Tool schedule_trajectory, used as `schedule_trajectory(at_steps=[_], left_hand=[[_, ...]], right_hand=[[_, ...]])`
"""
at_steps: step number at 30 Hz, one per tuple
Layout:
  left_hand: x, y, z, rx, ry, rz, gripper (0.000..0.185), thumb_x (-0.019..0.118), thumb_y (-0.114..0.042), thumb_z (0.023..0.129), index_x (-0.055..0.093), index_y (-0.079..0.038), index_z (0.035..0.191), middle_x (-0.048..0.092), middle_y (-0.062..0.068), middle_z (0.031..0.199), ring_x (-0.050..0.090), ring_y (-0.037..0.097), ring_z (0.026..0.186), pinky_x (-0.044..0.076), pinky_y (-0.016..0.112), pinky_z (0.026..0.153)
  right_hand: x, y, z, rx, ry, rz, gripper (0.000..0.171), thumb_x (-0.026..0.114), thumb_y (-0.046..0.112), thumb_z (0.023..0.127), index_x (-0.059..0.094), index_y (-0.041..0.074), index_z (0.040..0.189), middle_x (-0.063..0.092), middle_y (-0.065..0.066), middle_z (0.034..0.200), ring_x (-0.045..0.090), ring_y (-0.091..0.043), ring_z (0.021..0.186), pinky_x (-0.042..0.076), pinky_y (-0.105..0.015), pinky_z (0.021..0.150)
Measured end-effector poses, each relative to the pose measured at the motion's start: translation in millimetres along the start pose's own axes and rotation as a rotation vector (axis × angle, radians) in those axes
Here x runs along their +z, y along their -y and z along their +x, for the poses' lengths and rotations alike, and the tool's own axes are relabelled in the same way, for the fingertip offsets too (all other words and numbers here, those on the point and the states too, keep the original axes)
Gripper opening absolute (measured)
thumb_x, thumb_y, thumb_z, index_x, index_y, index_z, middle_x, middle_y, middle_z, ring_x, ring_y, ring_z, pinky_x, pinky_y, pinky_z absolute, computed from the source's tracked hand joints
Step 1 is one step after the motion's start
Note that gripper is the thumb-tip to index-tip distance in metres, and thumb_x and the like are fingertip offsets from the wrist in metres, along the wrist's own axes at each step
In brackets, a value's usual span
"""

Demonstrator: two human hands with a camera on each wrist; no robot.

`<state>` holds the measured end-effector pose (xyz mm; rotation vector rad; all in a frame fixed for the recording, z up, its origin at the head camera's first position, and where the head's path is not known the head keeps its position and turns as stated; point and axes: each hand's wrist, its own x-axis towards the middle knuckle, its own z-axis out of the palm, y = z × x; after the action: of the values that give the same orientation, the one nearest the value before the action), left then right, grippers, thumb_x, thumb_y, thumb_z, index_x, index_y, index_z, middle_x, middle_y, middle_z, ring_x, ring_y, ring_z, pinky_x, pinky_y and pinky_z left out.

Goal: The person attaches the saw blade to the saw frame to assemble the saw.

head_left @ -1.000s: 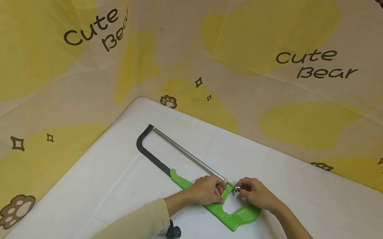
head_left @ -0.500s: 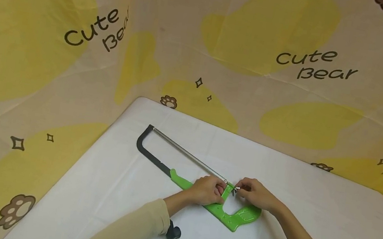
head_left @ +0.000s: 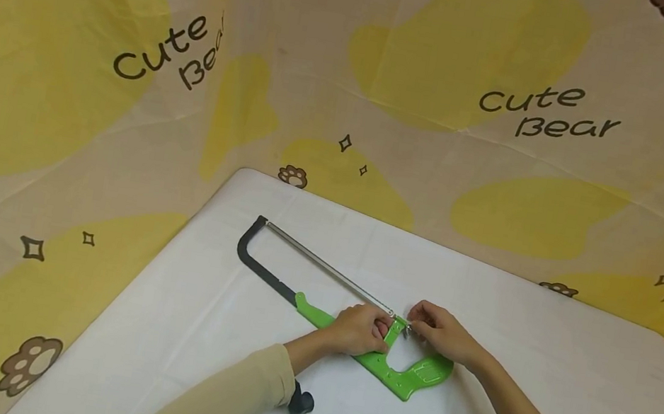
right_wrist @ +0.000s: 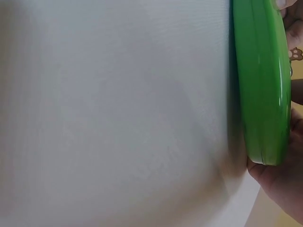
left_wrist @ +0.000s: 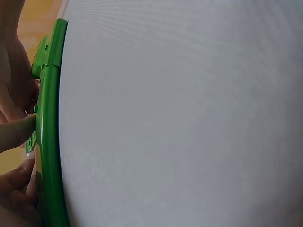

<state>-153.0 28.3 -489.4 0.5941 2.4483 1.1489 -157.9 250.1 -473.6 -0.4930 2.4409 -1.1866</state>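
A hacksaw lies flat on the white table (head_left: 569, 385): black frame (head_left: 259, 264), thin metal blade (head_left: 329, 269), green handle (head_left: 410, 376). My left hand (head_left: 360, 329) grips the green handle near where the blade joins it. My right hand (head_left: 438, 332) pinches the small metal nut (head_left: 407, 329) at the blade's handle end. The left wrist view shows the green handle (left_wrist: 47, 142) edge-on with fingers (left_wrist: 16, 132) against it. In the right wrist view the green handle (right_wrist: 262, 85) rests on the white surface beside my palm (right_wrist: 279, 184).
A cloth (head_left: 392, 66) with yellow patches, paw prints and "Cute Bear" lettering covers the background around the table. Black wrist camera mounts (head_left: 299, 400) sit at both sleeves. The table's far edge (head_left: 406, 229) runs diagonally behind the saw.
My right hand's fingers have shifted slightly over the nut at the blade end. The saw and my left hand have stayed put.
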Motion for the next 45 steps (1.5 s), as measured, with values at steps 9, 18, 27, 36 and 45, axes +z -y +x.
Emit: schedule_trajectory(at_steps=[9, 18, 27, 36, 45], left_hand=[[0.3, -1.0, -0.6, -0.014, -0.002, -0.016, 0.035, 0.085, -0.015, 0.076, 0.070, -0.010, 0.108, 0.061, -0.011, 0.082, 0.054, -0.001, 0.073, 0.043, 0.021, 0.077], [0.0, -1.3, -0.3, -0.011, -0.004, 0.002, 0.036, 0.085, -0.016, 0.076, 0.070, -0.010, 0.109, 0.061, -0.011, 0.082, 0.054, -0.001, 0.074, 0.043, 0.022, 0.077], [0.3, -0.2, 0.4, -0.013, -0.001, 0.006, 0.036, 0.085, -0.016, 0.077, 0.070, -0.010, 0.109, 0.062, -0.011, 0.083, 0.054, 0.000, 0.074, 0.043, 0.022, 0.077], [0.7, 0.5, 0.6, -0.019, 0.008, 0.007, 0.036, 0.085, -0.018, 0.077, 0.070, -0.011, 0.109, 0.061, -0.012, 0.082, 0.054, -0.001, 0.074, 0.043, 0.022, 0.078], [-1.2, -3.4, -1.5, -0.027, 0.007, -0.018, 0.036, 0.085, -0.015, 0.076, 0.070, -0.010, 0.108, 0.062, -0.011, 0.082, 0.054, -0.001, 0.073, 0.043, 0.023, 0.081]], right_hand=[[-3.4, 1.7, -1.3, 0.019, 0.040, 0.029, 0.016, 0.048, 0.001, 0.097, 0.064, -0.002, 0.101, 0.059, -0.008, 0.090, 0.049, -0.018, 0.077, 0.043, -0.026, 0.065], [-4.6, 2.6, 0.0, 0.029, 0.048, 0.000, 0.026, 0.043, 0.010, 0.098, 0.065, -0.004, 0.102, 0.059, -0.007, 0.090, 0.051, -0.020, 0.082, 0.045, -0.030, 0.070], [-3.3, 2.7, -0.4, 0.024, 0.048, 0.013, 0.023, 0.046, 0.009, 0.098, 0.065, -0.003, 0.102, 0.060, -0.008, 0.092, 0.052, -0.020, 0.083, 0.045, -0.028, 0.070], [-3.1, 1.9, -0.7, 0.008, 0.017, 0.021, 0.019, 0.049, 0.008, 0.099, 0.065, -0.002, 0.102, 0.061, -0.008, 0.092, 0.053, -0.019, 0.081, 0.046, -0.027, 0.069], [0.2, -1.0, -1.1, -0.016, -0.032, 0.029, 0.008, 0.051, 0.002, 0.096, 0.059, -0.001, 0.097, 0.057, -0.008, 0.085, 0.053, -0.017, 0.077, 0.047, -0.026, 0.066]])
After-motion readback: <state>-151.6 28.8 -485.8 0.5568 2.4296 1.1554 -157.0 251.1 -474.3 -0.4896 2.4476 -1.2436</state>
